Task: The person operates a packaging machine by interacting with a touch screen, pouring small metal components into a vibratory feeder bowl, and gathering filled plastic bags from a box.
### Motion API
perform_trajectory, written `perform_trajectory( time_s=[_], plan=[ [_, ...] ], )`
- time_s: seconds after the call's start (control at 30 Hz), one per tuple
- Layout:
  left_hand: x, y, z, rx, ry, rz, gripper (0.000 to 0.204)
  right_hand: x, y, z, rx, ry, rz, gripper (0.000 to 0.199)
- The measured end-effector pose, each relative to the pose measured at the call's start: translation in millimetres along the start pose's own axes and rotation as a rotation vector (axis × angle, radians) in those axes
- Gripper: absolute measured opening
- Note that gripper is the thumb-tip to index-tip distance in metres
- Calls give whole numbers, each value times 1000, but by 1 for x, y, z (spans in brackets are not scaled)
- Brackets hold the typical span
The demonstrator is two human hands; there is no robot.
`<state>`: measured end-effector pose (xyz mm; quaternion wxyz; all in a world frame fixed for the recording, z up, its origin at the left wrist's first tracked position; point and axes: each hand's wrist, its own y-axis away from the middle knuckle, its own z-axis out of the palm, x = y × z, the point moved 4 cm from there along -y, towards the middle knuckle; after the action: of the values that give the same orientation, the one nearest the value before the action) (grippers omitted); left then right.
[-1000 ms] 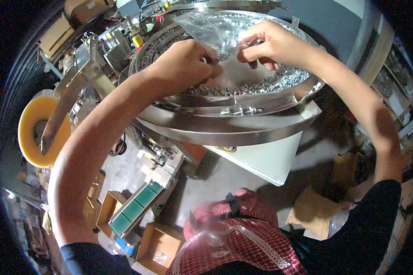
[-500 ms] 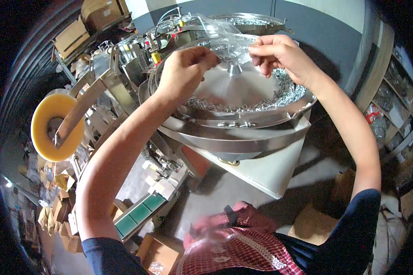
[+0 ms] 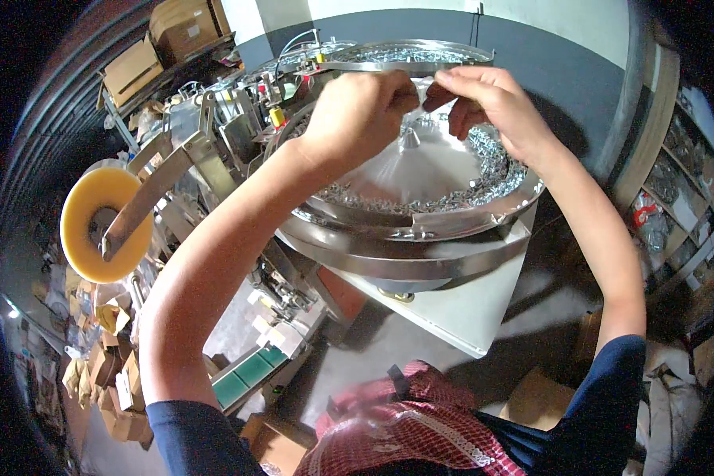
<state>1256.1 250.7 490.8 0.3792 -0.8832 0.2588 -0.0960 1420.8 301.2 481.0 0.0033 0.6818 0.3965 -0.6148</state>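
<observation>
A bit of what looks like clear plastic [image 3: 422, 94] is between the two hands, up above the far part of the bowl [image 3: 460, 226], and it is so thin and pale that it is hard to see. If the fingers slip or it tears, a scrap could drop into the bowl and get mixed up with the screws [image 3: 488, 152] that lie in a ring along the inside. If the bowl shakes or turns, that scrap could jam it. A hand that dips too low could bump the cone [image 3: 408, 140] in the middle of the bowl or get poked by a screw. The left arm goes up past the left side of the bowl with its elbow out wide, and the left hand [image 3: 366, 111] is curled with its back up, so its fingertips are hidden and I cannot tell if they pinch anything. The right arm bends in from the right side of the bowl, and the right hand [image 3: 492, 103] has its fingers bent toward the left hand; I cannot tell if it pinches the plastic
</observation>
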Motion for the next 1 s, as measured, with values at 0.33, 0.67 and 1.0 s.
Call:
perform_trajectory(
  time_s=[0.33,0.67,1.0],
  plan=[
    [-2,-4,-6,-33,-62,158,16,-44,-5,22,-84,1357,-567,28],
    [2,-8,-22,-108,26,62,18,-57,-15,33,-156,1377,-552,13],
    [-22,-9,-9,55,944,-375,18,-74,12,57,18,1401,-1361,15]
  ],
)
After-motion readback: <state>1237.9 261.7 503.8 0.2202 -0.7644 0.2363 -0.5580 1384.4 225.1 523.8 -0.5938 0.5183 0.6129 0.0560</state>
